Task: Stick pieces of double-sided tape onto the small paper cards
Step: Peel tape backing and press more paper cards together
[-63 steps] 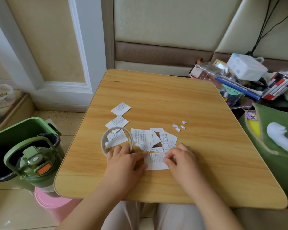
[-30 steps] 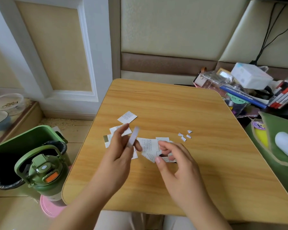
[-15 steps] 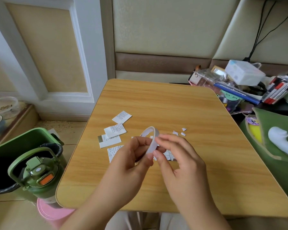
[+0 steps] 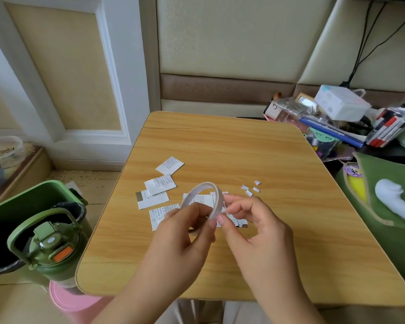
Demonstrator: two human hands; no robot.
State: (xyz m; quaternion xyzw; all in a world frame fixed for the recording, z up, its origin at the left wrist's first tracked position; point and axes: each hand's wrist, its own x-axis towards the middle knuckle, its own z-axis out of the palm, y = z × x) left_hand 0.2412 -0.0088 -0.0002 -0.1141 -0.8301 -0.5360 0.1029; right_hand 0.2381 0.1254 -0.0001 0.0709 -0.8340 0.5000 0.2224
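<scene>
Head view — tape ring (image 4: 206,197) upright, edge-on

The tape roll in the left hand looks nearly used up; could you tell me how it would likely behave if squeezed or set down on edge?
The tape roll is a thin, hollow ring, so it probably flexes under a squeeze. It looks light: the left hand holds it by the fingertips. On edge on the smooth table, it would likely roll or topple.
</scene>
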